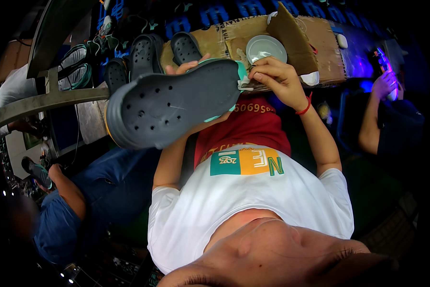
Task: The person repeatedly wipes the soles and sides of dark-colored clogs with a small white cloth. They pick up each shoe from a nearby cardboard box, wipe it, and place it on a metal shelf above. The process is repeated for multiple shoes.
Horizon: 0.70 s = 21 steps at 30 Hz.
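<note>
A dark grey clog (176,107) with round holes at its toe and teal edging at its heel is held up, toe to the left. My left hand (184,68) is closed round it: fingers show over the far edge, and the palm is mostly hidden beneath. At the heel end, my right hand (283,80) is closed in a pinch. Its fingertips are beside a small whitish, ragged piece (244,82) on the teal heel; whether they hold it is hard to make out. Just beyond the right hand lies a round white dish (266,49).
An upright cardboard flap (293,38) stands right of the dish, on a cardboard-covered bench. More dark perforated clogs (145,55) stand at the far left, near a curved metal bar (47,106). Co-workers sit on both sides; the right one (391,117) works under violet light.
</note>
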Each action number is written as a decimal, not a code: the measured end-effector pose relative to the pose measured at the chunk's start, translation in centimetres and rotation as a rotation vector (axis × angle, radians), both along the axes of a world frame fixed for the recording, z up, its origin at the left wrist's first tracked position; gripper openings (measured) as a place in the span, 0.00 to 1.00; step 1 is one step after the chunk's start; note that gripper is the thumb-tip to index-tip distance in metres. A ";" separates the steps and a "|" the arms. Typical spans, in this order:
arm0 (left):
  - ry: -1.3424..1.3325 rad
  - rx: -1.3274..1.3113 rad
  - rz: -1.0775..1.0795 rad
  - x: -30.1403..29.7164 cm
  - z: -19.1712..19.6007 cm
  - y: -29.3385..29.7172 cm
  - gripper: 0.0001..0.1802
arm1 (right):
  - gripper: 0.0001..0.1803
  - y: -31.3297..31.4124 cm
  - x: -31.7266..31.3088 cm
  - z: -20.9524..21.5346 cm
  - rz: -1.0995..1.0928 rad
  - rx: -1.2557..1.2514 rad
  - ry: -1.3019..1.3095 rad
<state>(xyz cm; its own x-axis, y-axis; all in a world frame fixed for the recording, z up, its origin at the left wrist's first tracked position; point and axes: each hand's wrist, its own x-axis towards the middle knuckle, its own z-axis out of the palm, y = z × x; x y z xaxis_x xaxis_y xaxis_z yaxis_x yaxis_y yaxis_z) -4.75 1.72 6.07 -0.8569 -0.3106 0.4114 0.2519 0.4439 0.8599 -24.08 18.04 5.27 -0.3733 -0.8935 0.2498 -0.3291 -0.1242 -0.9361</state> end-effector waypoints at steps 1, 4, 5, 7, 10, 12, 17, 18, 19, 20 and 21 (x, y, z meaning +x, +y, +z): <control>0.104 0.244 -0.053 -0.2 -0.4 0.3 0.42 | 0.06 0.0 0.0 0.0 0.020 0.023 -0.092; 0.257 0.745 -0.196 -0.5 -1.4 0.3 0.34 | 0.06 -0.6 1.0 0.3 0.023 -0.142 -0.041; 0.295 0.833 -0.219 -0.6 -1.7 0.3 0.32 | 0.06 -1.0 1.1 0.5 0.039 -0.151 0.024; 0.360 0.848 -0.212 -1.0 -2.7 0.1 0.27 | 0.06 -1.4 1.1 1.0 0.061 -0.168 0.162; 0.548 0.947 -0.189 -1.8 -4.6 0.3 0.22 | 0.06 -1.3 1.0 1.3 0.162 -0.179 0.118; 0.602 0.715 -0.094 -2.2 -5.6 0.2 0.23 | 0.05 -1.2 0.9 1.2 0.191 -0.195 0.106; 0.570 0.000 0.102 -3.0 -7.1 -1.2 0.28 | 0.05 -1.8 2.2 2.0 0.156 -0.246 0.068; 0.570 0.039 0.040 -3.1 -7.1 -1.9 0.30 | 0.05 -2.1 2.5 2.3 0.155 -0.235 0.099; 0.572 0.010 0.025 -3.0 -7.1 -2.2 0.31 | 0.05 -2.3 2.8 2.6 0.153 -0.225 0.129; 0.575 -0.018 0.009 -3.0 -7.1 -2.5 0.33 | 0.05 -2.3 2.8 2.8 0.174 -0.229 0.127; 0.579 -0.117 0.045 -3.1 -6.5 -2.6 0.35 | 0.05 -2.3 2.8 2.9 0.199 -0.234 0.125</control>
